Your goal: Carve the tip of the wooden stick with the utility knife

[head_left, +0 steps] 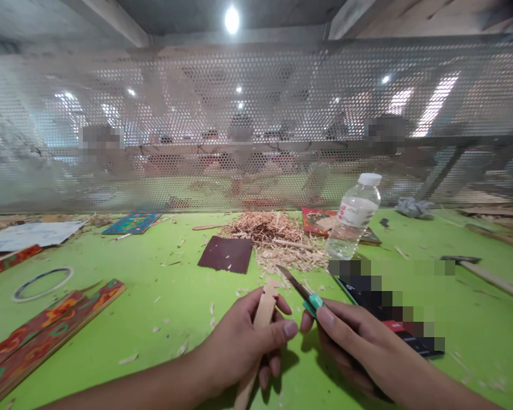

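My left hand is closed around a flat strip of pale wood, whose notched upper end sticks out past the fingers. The strip's lower end runs down out of view. In my right hand is a utility knife with a teal body, gripped with its long blade extended. The blade points up and left, close to the notched end but apart from it. Beyond both hands lies a heap of wood shavings, with a dark brown square of sandpaper-like sheet in front of it.
A water bottle stands tilted-looking behind my right hand, near a dark, partly blurred object. A hammer lies at right. Painted boards and a tape roll lie at left. A perforated metal screen closes off the back.
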Demonstrator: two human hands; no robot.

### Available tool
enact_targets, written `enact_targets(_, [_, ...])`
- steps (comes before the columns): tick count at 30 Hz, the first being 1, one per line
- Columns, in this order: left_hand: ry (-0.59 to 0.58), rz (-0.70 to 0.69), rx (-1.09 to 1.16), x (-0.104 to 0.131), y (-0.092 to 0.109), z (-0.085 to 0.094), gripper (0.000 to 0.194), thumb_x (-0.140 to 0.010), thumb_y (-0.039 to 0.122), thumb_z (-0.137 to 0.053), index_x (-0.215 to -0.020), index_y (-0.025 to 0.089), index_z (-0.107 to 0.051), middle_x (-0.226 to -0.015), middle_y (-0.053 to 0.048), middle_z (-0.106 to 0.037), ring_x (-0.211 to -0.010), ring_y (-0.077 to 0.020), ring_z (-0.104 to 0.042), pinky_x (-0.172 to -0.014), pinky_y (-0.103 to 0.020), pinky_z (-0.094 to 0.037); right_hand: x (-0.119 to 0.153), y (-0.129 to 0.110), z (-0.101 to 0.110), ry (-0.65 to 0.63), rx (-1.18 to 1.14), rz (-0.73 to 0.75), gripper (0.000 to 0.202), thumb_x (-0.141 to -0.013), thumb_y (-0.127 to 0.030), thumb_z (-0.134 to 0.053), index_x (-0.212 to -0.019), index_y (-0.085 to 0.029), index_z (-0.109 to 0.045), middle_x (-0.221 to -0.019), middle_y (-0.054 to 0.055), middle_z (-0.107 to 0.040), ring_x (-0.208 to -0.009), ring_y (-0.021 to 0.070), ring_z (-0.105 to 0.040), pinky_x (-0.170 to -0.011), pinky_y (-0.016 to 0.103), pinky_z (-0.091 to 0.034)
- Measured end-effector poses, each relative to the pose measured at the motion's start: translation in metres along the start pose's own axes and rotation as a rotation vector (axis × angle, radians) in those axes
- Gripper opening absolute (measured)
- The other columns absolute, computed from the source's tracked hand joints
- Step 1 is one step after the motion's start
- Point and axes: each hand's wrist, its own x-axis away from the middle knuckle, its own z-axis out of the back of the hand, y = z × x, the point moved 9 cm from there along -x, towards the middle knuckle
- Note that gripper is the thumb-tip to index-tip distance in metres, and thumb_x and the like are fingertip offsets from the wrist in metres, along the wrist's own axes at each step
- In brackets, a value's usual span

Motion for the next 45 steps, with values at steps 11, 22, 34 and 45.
enact_targets(11, [-0.013,-0.006,-0.060,0.003,-0.002,-0.004,0.046,-0.089,0.059,-0.077,-0.102,0.023,-0.053,-0.059,0.009,-0.060,-0.035,-0.0066,-0.051,-0.032,-0.012,-0.041,0.002,-0.011,0.006,0.026,0.211,0.067,0.057,-0.104,-0.074,-0.049,-0.096,-0.021,-0.067,-0.058,-0.009,-0.044,-0.044,0.0081,-0.036,-0.041,0.019,-0.031])
enact_targets(22, [0.114,-0.086,-0.226,0.016,0.002,0.001,0.042,-0.096,0.062,-0.069,-0.102,0.026,-0.049,-0.070,0.012,-0.047,-0.039,-0.0049,-0.037,-0.035,-0.017,-0.036,0.009,-0.030,0.010,0.131,0.470,0.158,0.054,-0.102,-0.070,-0.057,-0.117,-0.025,-0.081,-0.096,0.007,-0.077,-0.101,0.0297,-0.070,-0.094,0.038,-0.056])
enact_targets(34, [0.146,-0.294,-0.443,0.032,0.030,-0.007,0.049,-0.107,0.067,-0.045,-0.124,0.024,-0.063,-0.120,-0.010,-0.070,-0.111,-0.0250,-0.061,-0.102,-0.035,-0.047,0.019,-0.034,0.014,0.198,0.596,0.193,0.071,-0.099,-0.080,-0.046,-0.118,-0.023,-0.084,-0.113,0.015,-0.084,-0.109,0.0364,-0.076,-0.099,0.048,-0.060])
enact_targets(45, [0.146,-0.038,0.004,0.027,-0.008,-0.004,0.058,-0.089,0.079,-0.067,-0.115,0.027,-0.063,-0.076,0.006,-0.053,-0.064,-0.0107,-0.049,-0.055,-0.017,-0.041,0.023,-0.032,0.017,0.259,0.617,0.158,0.080,-0.098,-0.086,-0.039,-0.121,-0.023,-0.084,-0.119,0.015,-0.084,-0.117,0.0371,-0.075,-0.102,0.048,-0.060])
